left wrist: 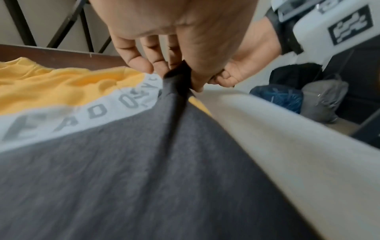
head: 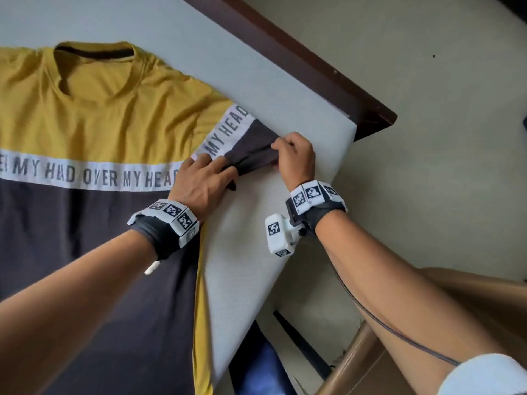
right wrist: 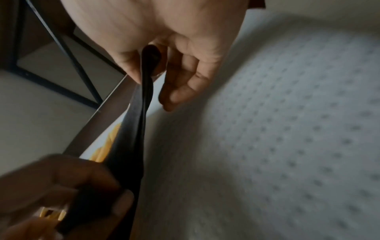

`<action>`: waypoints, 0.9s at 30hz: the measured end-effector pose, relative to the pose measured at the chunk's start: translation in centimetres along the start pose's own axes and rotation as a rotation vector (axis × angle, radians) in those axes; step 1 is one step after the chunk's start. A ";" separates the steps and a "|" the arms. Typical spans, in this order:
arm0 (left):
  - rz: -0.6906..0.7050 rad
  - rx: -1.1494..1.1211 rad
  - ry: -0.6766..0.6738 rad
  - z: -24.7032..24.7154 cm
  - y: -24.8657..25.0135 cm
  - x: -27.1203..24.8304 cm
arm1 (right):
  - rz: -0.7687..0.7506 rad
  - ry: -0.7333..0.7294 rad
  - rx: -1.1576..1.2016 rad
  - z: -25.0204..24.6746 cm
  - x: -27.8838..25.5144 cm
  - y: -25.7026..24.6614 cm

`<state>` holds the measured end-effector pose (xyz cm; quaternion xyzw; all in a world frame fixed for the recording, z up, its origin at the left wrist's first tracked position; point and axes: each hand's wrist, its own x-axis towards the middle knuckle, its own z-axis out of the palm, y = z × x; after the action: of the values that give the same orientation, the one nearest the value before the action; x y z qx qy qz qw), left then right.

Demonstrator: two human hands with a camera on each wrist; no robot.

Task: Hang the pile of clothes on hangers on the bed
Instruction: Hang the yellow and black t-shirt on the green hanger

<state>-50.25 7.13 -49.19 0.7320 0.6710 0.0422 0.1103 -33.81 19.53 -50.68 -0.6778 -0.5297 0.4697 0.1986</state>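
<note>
A yellow and dark grey T-shirt [head: 94, 118] with a white lettered band lies flat on the white mattress [head: 302, 89]. Its dark right sleeve [head: 253, 146] reaches toward the mattress edge. My left hand [head: 205, 181] pinches the dark cloth where the sleeve meets the body; the left wrist view shows that pinched fold [left wrist: 177, 76] between thumb and fingers [left wrist: 139, 61]. My right hand [head: 293, 155] grips the sleeve's hem, seen in the right wrist view as a taut dark strip [right wrist: 144, 91]. No hanger is in view.
The mattress sits on a dark wooden bed frame [head: 288, 58] whose corner is at the upper right. Pale floor [head: 427, 138] lies beyond it. Blue and grey bags [left wrist: 298, 100] stand on the floor beside the bed.
</note>
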 end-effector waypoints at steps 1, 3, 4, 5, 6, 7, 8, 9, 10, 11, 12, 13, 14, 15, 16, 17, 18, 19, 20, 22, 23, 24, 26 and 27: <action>0.010 -0.034 0.030 -0.3 0.5 0.3 | 0.004 0.033 0.058 -0.9 -0.1 0.0; 0.037 -0.148 0.036 -0.6 2.1 0.8 | 0.044 0.106 0.123 -2.7 -0.2 0.4; 0.046 -0.225 0.016 -0.3 2.9 0.9 | 0.067 0.142 0.121 -3.1 0.0 0.7; 0.046 -0.304 -0.022 0.3 3.7 0.8 | 0.090 0.165 0.102 -3.5 0.0 1.0; 0.034 -0.383 -0.083 0.9 4.5 0.6 | 0.119 0.174 0.046 -3.6 0.1 1.5; 0.007 -0.468 -0.160 1.4 5.1 0.3 | 0.137 0.166 -0.023 -3.6 0.1 1.8; -0.031 -0.547 -0.235 1.9 5.6 0.1 | 0.147 0.158 -0.100 -3.6 -0.1 2.1; -0.068 -0.609 -0.272 2.3 6.0 -0.1 | 0.144 0.154 -0.169 -3.5 -0.3 2.3; -0.098 -0.656 -0.259 2.5 6.3 -0.3 | 0.117 0.162 -0.229 -3.4 -0.7 2.5; -0.123 -0.699 -0.211 2.5 6.4 -0.4 | 0.062 0.180 -0.279 -3.3 -1.2 2.5; -0.149 -0.730 -0.152 2.4 6.3 -0.4 | -0.025 0.205 -0.331 -3.1 -1.8 2.4; -0.172 -0.734 -0.091 2.4 6.1 -0.6 | -0.135 0.230 -0.385 -2.7 -2.5 2.3; -0.194 -0.699 -0.040 2.4 5.6 -0.9 | -0.259 0.249 -0.435 -2.1 -3.3 2.3; -0.221 -0.621 -0.008 2.4 5.0 -1.2 | -0.383 0.244 -0.470 -1.5 -4.1 2.3; -0.256 -0.505 -0.009 2.5 4.3 -1.5 | -0.492 0.203 -0.499 -0.8 -4.9 2.4; -0.294 -0.380 -0.040 2.6 3.5 -1.8 | -0.581 0.117 -0.540 0.0 -5.4 2.6; -0.325 -0.283 -0.088 2.6 2.8 -2.3 | -0.624 0.003 -0.609 0.7 -6.0 2.9; -0.335 -0.234 -0.128 2.7 2.1 -3.0 | -0.628 -0.111 -0.683 1.3 -6.5 3.6; -0.323 -0.220 -0.163 2.9 1.5 -3.6 | -0.597 -0.191 -0.753 1.8 -6.8 4.3; -0.257 -0.234 -0.215 3.3 0.6 -4.8 | -0.503 -0.222 -0.857 2.3 -7.0 5.4; -0.212 -0.261 -0.226 3.2 0.3 -5.4 | -0.450 -0.194 -0.886 2.1 -6.9 5.8; -0.179 -0.302 -0.225 3.0 0.0 -5.8 | -0.392 -0.163 -0.899 2.0 -6.8 5.8; -0.162 -0.388 -0.182 2.4 -0.8 -6.8 | -0.275 -0.136 -0.887 1.8 -6.7 5.3; -0.185 -0.423 -0.148 2.1 -1.4 -7.6 | -0.229 -0.126 -0.866 1.8 -6.9 4.9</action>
<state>-51.87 -0.55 -50.85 0.6291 0.7017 0.1176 0.3132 -32.72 11.13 -52.35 -0.6054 -0.7600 0.2204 -0.0851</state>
